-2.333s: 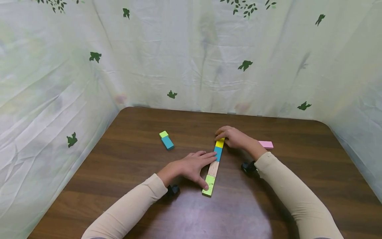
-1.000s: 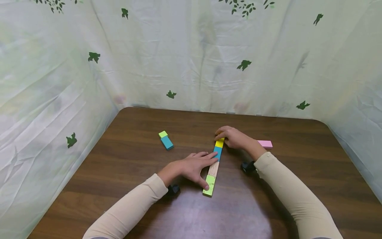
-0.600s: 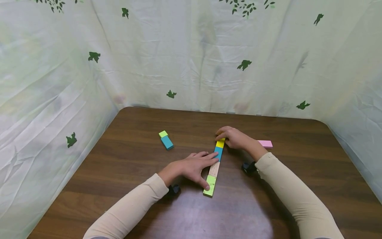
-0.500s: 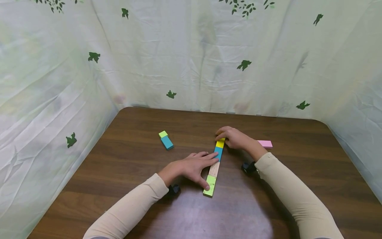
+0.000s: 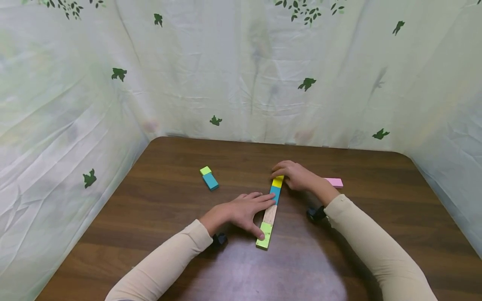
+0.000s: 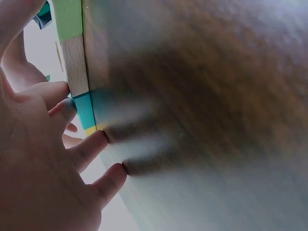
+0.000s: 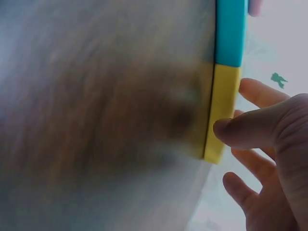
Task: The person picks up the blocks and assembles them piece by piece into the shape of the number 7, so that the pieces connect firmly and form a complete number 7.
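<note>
A straight row of blocks lies end to end on the table: light green [image 5: 264, 236] nearest, then bare wood [image 5: 270, 214], blue [image 5: 275, 195] and yellow [image 5: 278, 181] farthest. My left hand [image 5: 244, 211] is spread along the row's left side, its thumb on the green block and fingertips at the blue one. In the left wrist view two fingertips of the left hand [image 6: 53, 139] touch the tabletop. My right hand [image 5: 297, 175] holds the far yellow block between thumb and fingers. The right wrist view shows the right thumb of that hand [image 7: 269, 139] against the yellow block's side [image 7: 222, 96].
Left of the row, a small light green block [image 5: 205, 170] touches a blue block [image 5: 210, 182]. A pink block [image 5: 334, 182] lies beyond the right wrist, partly hidden by it. The brown table [image 5: 169, 221] meets a pale hanging cloth [image 5: 241, 75] with green bird shapes.
The head view has shifted very slightly. Both hands and the blocks stay in nearly the same places.
</note>
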{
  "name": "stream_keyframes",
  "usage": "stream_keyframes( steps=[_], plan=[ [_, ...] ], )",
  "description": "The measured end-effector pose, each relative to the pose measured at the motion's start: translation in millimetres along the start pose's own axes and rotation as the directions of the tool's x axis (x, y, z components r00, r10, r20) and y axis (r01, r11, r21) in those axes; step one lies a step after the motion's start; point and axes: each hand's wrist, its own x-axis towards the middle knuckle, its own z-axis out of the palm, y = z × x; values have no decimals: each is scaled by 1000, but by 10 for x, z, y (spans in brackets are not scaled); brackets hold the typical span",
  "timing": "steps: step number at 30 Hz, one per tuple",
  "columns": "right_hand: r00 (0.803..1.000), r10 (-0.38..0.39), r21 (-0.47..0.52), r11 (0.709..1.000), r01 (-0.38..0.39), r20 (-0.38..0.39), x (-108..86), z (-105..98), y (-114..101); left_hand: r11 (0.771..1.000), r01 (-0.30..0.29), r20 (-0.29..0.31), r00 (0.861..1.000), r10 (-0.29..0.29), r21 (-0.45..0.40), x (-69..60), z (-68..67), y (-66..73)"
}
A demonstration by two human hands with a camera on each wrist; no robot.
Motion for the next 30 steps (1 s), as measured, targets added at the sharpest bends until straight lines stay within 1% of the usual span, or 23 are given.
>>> stream_keyframes(
  steps=[2,6,9,12,15,17,23,26,30],
  plan=[
    [1000,3,5,1000,-3,-18,-53,-38,-13,1000,-5,1,1000,5,-1,-8,-1,5],
    [997,-7,-22,1000,5,-71,-161,-147,-14,1000,-6,-4,1000,6,-14,-23,-5,-4],
    [997,4,-36,999,-7,-83,-272,-249,1,1000,-1,-10,1000,1,-17,-16,10,-9],
    [996,49,-29,998,-52,-68,-419,-357,31,1000,6,-13,1000,-7,-8,0,24,-12],
    [993,101,-26,994,-103,-63,-598,-419,89,1000,16,-16,1000,-16,0,12,24,-12],
    [989,137,-18,990,-138,-55,-729,-436,129,1000,23,-13,1000,-23,7,16,18,-5],
    [983,181,14,984,-180,-40,-1056,-409,198,1000,26,-17,1000,-26,6,16,7,16],
    [980,195,20,981,-195,-34,-1165,-377,198,1000,24,-19,1000,-24,-2,12,2,27],
    [982,186,-21,982,-187,-35,-1241,-334,182,1000,26,-16,1000,-26,-6,-1,-8,39]
  ],
)
